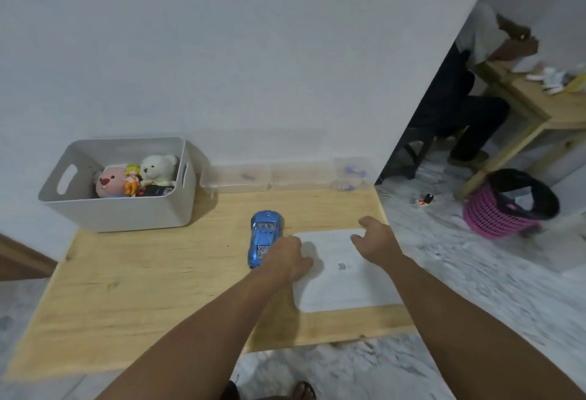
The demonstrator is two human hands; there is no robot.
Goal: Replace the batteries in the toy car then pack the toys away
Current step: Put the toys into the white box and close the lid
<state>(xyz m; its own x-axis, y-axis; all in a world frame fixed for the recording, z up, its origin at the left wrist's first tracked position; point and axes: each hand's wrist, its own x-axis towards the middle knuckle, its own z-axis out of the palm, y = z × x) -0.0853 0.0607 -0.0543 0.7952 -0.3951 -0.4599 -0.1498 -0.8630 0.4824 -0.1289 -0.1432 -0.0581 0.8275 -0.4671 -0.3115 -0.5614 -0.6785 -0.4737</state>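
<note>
The left hand curls its grip over the near end of the blue toy car, though whether the fingers actually clamp it cannot be told. The right hand hovers released, fingers spread, above the far right corner of a white sheet. Car and sheet lie side by side on the wooden table. At the far left stands a grey bin holding plush toys.

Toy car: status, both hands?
Left hand at the rear of the blue toy car, grip unclear. Right hand open over the white sheet, empty. Car upright on the table. Bin holds the plush toys; path clear.
</note>
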